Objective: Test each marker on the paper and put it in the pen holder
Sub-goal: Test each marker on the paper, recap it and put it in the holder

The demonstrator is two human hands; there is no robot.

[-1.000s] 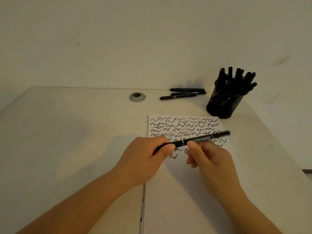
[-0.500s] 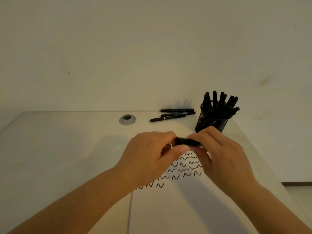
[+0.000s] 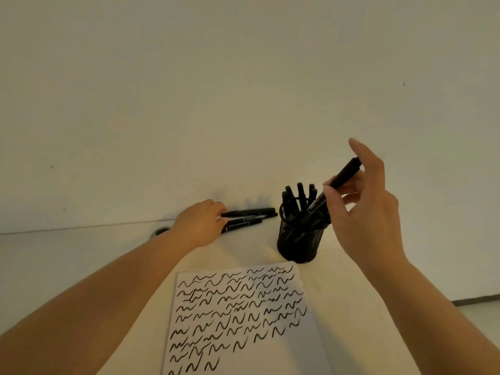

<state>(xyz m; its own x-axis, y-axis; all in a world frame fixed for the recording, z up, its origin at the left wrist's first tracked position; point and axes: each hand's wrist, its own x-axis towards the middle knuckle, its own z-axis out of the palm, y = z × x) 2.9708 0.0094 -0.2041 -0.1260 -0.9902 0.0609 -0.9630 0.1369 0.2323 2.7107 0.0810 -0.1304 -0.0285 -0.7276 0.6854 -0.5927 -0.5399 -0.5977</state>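
Right hand pinches marker, tilted, low end in crowded pen holder — may jam, tip it. Left hand touching three loose markers at far edge, grip unclear — could roll.

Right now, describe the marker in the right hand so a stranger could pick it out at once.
Start at the black mesh pen holder behind the scribbled paper. Directly above its right rim, the right hand pinches one black marker. Unlike the markers standing in the holder or lying flat near the left hand, it slants in mid-air, lower end dipping into the holder.
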